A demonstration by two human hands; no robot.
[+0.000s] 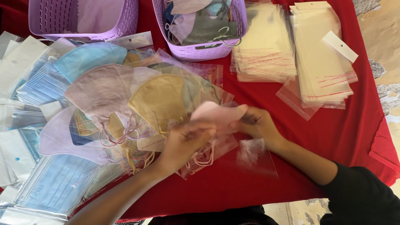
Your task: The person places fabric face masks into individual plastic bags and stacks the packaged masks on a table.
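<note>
Both my hands hold a folded pink face mask (218,113) over a red-covered table (266,175). My left hand (183,143) grips its lower left part, with the pink ear loops dangling beneath. My right hand (258,124) pinches the mask's right end, and a clear plastic sleeve (255,155) hangs blurred below that hand. Just left of the mask lies a tan mask in a clear bag (160,100), on top of a heap of bagged masks.
Bagged masks in pink, blue, lilac and tan (87,108) spread over the left of the table. Two lilac baskets stand at the back: one (83,18) nearly bare, the other (200,31) holding loose masks. Stacks of clear sleeves (321,54) lie at the back right.
</note>
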